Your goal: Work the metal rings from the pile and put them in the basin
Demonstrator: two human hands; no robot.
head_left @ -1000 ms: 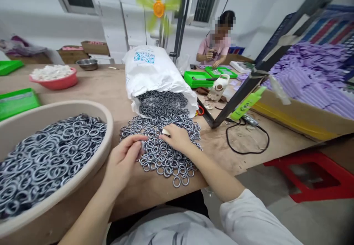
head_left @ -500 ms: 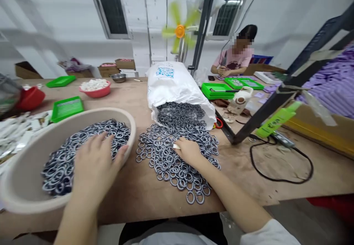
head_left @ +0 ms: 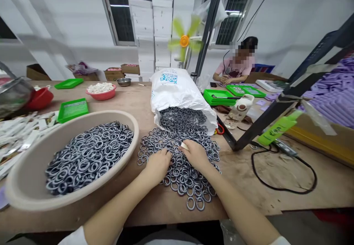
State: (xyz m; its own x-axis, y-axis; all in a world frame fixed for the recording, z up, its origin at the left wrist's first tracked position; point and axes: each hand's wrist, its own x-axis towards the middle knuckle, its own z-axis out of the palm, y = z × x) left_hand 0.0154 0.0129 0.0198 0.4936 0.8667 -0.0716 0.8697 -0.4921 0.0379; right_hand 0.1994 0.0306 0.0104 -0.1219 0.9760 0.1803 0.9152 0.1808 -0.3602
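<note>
the rings point(head_left: 190, 180) are gray and lie in a loose pile on the table point(head_left: 235, 178), near the middle. both hands are in this pile. the left hand point(head_left: 158, 166) is on the left side of it, palm down, with its fingers bent and close together. the right hand point(head_left: 195, 155) is just to the right, also palm down, with its fingers curled toward the rings. something white point(head_left: 184, 146) shows at one of its fingers. the two hands are near each other but apart. the fingertips are hard to see, so i cannot tell if either hand is pinching a ring.

a white bag point(head_left: 179, 90) lies on its side at the far edge of the pile. its mouth is open to the near side, and more rings spill out of it. on the left is a big pale tub point(head_left: 35, 160) with lots of the same rings inside.

far left of the tub there is a green tray point(head_left: 62, 116), and past that a red bowl point(head_left: 103, 96) full of white bits. on the right, a bright green bottle point(head_left: 278, 128) leans by a black bar point(head_left: 262, 116), and a black cord point(head_left: 287, 190) loops on the table. far right, a worker point(head_left: 238, 67) in a pink shirt sits with both hands together.
</note>
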